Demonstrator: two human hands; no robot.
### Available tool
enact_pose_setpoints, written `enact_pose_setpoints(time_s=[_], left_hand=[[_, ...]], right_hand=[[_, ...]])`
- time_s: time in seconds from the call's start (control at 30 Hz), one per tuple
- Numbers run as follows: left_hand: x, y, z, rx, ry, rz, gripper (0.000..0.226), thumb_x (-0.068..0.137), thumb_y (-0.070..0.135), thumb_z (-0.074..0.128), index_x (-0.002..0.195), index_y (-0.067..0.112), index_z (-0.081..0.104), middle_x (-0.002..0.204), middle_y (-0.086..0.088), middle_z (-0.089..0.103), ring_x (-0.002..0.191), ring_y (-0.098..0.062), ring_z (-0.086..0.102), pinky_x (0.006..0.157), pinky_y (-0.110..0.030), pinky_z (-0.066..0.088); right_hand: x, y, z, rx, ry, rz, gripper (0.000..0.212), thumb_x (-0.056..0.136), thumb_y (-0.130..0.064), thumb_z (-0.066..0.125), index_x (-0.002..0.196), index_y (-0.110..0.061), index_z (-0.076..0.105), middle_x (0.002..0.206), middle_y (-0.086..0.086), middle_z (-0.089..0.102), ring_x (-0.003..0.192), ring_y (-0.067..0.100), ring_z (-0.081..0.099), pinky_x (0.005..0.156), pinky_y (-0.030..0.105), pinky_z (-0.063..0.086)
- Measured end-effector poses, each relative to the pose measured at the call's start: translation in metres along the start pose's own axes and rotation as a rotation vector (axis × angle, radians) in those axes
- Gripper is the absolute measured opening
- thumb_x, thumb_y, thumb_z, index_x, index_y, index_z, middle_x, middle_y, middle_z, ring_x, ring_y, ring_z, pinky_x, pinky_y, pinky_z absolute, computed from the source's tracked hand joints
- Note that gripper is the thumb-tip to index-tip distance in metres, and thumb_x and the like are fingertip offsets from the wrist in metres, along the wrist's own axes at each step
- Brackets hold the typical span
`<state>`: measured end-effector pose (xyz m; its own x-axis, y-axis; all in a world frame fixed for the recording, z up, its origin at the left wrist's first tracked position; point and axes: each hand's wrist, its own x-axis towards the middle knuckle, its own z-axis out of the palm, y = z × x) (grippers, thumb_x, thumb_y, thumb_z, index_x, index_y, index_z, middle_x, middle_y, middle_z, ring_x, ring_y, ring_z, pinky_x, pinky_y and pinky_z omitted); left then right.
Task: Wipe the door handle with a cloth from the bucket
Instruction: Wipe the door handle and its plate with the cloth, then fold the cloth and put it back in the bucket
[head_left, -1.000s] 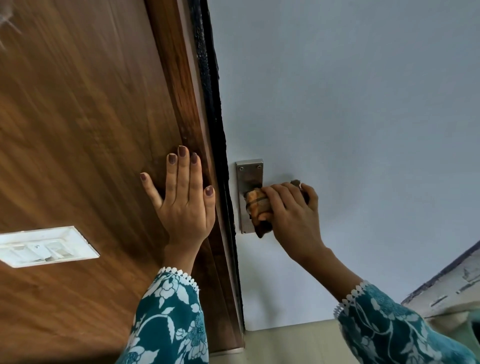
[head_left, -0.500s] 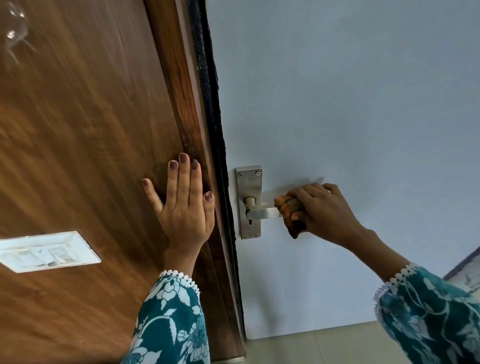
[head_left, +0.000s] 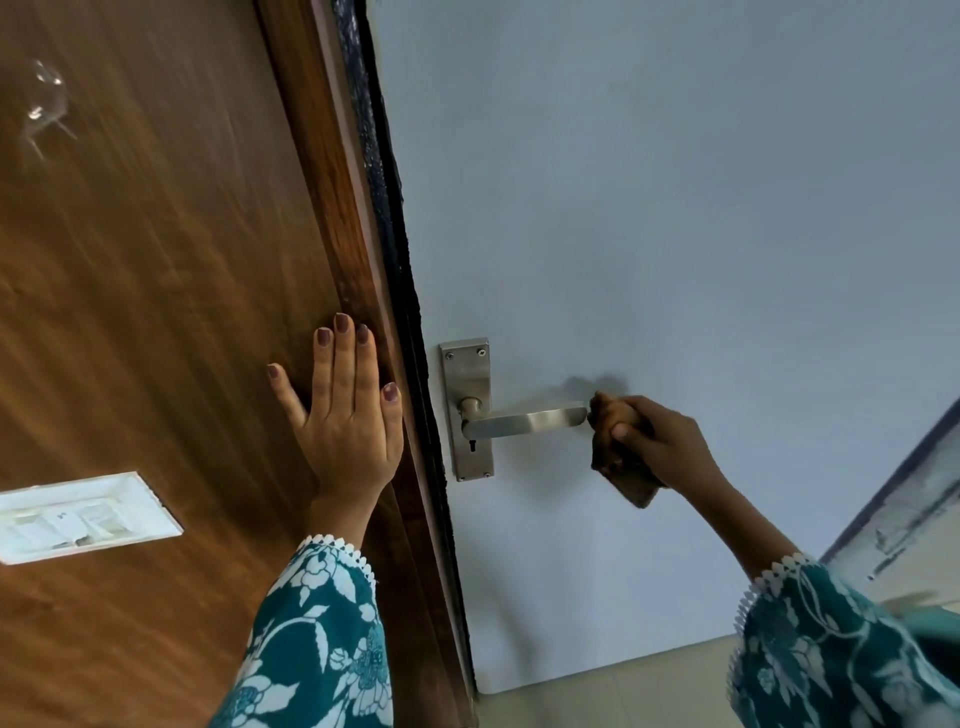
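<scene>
A steel lever door handle (head_left: 524, 422) sticks out to the right from its back plate (head_left: 466, 374) on a pale grey door (head_left: 649, 208). My right hand (head_left: 660, 441) is closed around a bunched brown cloth (head_left: 615, 457), held just off the free tip of the lever. The cloth hangs a little below my fist. My left hand (head_left: 345, 415) lies flat, fingers up and together, on the brown wooden panel (head_left: 156, 286) beside the door frame. No bucket is in view.
A white switch plate (head_left: 78, 517) is set into the wooden panel at the lower left. A dark seal strip (head_left: 384, 208) runs along the door edge. Pale floor tiles (head_left: 597, 696) show below the door.
My right hand has slid the cloth rightward along the lever, from the back plate out to the tip, uncovering the whole handle. My left hand has stayed flat on the panel.
</scene>
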<state>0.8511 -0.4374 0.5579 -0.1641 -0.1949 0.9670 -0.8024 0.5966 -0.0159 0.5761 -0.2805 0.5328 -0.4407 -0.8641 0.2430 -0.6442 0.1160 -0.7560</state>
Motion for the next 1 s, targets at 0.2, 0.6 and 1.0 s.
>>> enact_pose_setpoints(time_s=[0.2,0.6,1.0], left_hand=[[-0.016,0.067,-0.041,-0.481,-0.22,-0.054,0.053,0.096,0.017,0.04,0.145,0.004,0.023,0.152,-0.013,0.027,0.143,-0.025,0.026,0.117,-0.05,0.019],[-0.053,0.152,-0.06,-1.16,-1.103,-1.048,0.061,0.051,0.056,0.074,0.095,0.014,0.07,0.084,-0.004,0.076,0.084,-0.023,0.071,0.082,-0.048,0.056],[-0.056,0.17,-0.044,-1.226,-1.013,-1.382,0.01,0.083,0.01,0.069,0.092,0.008,0.072,0.093,-0.015,0.074,0.091,-0.03,0.07,0.082,-0.044,0.057]], right_hand=[[-0.056,-0.011,0.001,1.02,-0.088,0.316,0.032,0.091,-0.01,0.051,0.12,0.003,0.055,0.124,0.018,0.062,0.11,0.036,0.06,0.088,0.047,0.05],[-0.075,-0.018,0.011,1.404,-0.111,0.638,0.065,0.093,-0.055,0.032,0.096,-0.004,0.072,0.104,0.02,0.07,0.096,0.03,0.068,0.088,0.042,0.048],[-0.063,0.025,-0.021,1.001,-0.351,0.499,0.031,0.083,-0.012,0.063,0.11,0.003,0.063,0.108,0.017,0.069,0.099,0.03,0.066,0.085,0.038,0.055]])
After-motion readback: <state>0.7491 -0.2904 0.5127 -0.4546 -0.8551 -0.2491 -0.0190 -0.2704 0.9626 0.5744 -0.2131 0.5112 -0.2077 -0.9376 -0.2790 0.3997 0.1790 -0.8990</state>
